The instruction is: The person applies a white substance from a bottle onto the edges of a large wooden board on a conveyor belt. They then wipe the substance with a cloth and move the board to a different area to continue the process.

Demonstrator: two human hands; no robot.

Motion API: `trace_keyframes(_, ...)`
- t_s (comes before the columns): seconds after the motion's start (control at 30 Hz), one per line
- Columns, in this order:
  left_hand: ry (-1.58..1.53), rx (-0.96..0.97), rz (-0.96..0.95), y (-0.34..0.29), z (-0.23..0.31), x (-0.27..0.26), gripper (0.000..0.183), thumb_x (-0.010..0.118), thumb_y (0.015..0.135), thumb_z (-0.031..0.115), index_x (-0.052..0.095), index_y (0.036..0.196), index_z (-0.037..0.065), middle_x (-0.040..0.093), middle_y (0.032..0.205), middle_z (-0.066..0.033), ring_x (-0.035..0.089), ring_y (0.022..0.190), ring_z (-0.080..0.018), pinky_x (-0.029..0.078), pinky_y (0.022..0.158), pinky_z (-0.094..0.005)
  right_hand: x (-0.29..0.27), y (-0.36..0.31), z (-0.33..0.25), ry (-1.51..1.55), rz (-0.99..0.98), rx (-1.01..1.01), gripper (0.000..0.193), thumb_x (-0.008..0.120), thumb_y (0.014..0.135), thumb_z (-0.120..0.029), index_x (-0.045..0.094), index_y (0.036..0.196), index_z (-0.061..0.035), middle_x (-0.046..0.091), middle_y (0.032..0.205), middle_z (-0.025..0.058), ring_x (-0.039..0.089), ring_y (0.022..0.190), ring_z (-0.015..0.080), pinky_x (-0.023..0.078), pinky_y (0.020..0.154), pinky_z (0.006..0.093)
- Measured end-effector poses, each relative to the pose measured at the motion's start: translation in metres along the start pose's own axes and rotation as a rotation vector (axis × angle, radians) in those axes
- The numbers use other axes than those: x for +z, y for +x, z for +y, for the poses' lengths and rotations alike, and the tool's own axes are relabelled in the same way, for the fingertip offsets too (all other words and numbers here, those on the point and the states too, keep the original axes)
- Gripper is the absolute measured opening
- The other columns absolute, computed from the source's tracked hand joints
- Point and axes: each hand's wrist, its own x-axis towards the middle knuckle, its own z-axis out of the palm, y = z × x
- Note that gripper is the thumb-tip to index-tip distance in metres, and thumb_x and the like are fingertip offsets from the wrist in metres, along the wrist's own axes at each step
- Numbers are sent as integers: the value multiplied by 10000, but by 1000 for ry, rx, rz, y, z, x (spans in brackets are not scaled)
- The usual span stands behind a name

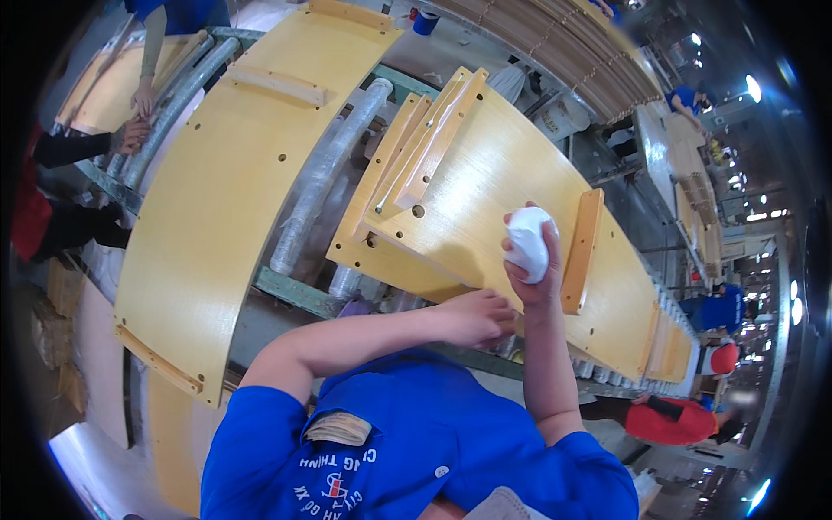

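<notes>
My right hand (533,260) is raised over a yellow wooden panel (507,165), its fingers wrapped round a white squeeze bottle (527,243). Nearer to my body, my left hand (481,317) hangs by the panel's near edge with its fingers curled in; whatever they hold, if anything, is hidden. Wooden strips are set on the panel: a narrow strip (440,139) at its left end and a crosswise strip (582,251) right of the bottle. White streaks show along the left strip. Another panel (381,260) lies partly beneath.
A long yellow panel (243,173) with strips lies on the left. Plastic-wrapped rollers (334,173) on a green frame (299,293) run between the panels. Other people's arms (143,104) reach in at far left. A person in red (676,420) is at right. Stacked boards (555,43) stand behind.
</notes>
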Motion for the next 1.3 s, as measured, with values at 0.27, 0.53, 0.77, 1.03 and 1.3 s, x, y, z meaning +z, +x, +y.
trace_keyframes(0.27,84,-664,212,-177,53,-18,159,634,740,94,642,899,91,638,874,-74,612,817,-260,493,728,-369,53,24,98,-508,158,-427,306,700,793,-29,552,1060,-21,614,905,49,602,818,111,505,711,252)
trace_keyframes(0.53,108,-957,310,-225,88,-4,127,606,785,89,642,897,42,647,864,-116,614,797,-301,496,709,-399,73,40,116,-989,107,-630,274,757,759,-124,599,964,-35,606,908,76,597,827,173,478,712,290)
trace_keyframes(0.77,128,-884,196,-202,76,-12,150,609,789,115,642,914,38,636,859,-121,606,818,-312,489,714,-407,71,35,107,-1082,109,-714,270,765,743,-137,616,946,-41,603,876,86,599,801,208,475,694,314)
trace_keyframes(1.03,219,-635,198,-147,45,-37,174,616,757,103,642,925,65,623,946,-67,578,953,-264,455,838,-394,61,23,88,-1231,87,-771,255,770,729,-133,632,925,-43,601,854,95,604,792,229,482,686,329)
trace_keyframes(1.3,268,-478,111,-109,24,-29,168,626,756,114,639,920,84,611,961,-48,541,996,-246,414,923,-400,60,24,87,-1267,52,-789,267,768,732,-154,639,936,-41,592,847,97,597,785,233,477,681,326)
